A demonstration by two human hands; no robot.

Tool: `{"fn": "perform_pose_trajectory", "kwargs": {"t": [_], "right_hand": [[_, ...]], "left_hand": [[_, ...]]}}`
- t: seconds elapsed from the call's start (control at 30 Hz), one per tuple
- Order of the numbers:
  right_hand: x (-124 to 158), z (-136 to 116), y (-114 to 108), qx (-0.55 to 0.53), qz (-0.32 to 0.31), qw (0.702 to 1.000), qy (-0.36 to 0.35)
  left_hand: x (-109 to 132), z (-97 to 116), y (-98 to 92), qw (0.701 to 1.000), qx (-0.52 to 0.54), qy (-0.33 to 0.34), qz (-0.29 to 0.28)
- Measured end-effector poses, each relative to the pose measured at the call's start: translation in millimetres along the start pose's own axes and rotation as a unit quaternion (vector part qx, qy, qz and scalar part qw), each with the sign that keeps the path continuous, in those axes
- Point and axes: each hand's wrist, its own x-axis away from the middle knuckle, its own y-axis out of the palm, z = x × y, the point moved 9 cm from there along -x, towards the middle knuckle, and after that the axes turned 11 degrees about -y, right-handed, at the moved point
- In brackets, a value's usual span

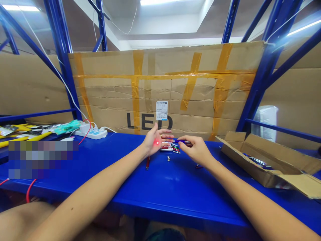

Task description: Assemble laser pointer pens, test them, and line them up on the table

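My right hand (198,147) pinches a blue pen-shaped laser pointer (185,141) between thumb and fingers, its tip towards the left. Facing it is my left hand (151,142), palm turned to the pointer and fingers spread, holding nothing. A bright red light spot (157,143) glows on that palm. Behind and between the hands lies a row of metallic pens (171,148) in several colours. A red pen (147,163) rests on the table just below my left hand. A few small silver round pieces (168,158) sit in front of the row.
The blue table (160,190) carries an open cardboard box (253,170) with pens inside at right. At left are a white power strip (94,134) and a heap of packets (32,130). A cardboard sheet marked LED (112,93) stands behind, between blue rack posts (263,73).
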Motion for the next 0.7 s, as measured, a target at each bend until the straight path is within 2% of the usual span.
{"fn": "perform_pose_trajectory", "kwargs": {"t": [0.2,0.7], "right_hand": [[-1.1,-1.3,-5.4,-0.019,0.028,0.999,0.005],[-0.6,1.8,-0.2,-0.004,0.001,1.0,0.007]], "left_hand": [[-0.9,-0.6,-0.7,1.0,-0.001,0.002,-0.007],[-2.4,-2.4,-1.0,1.0,-0.004,-0.002,-0.016]]}}
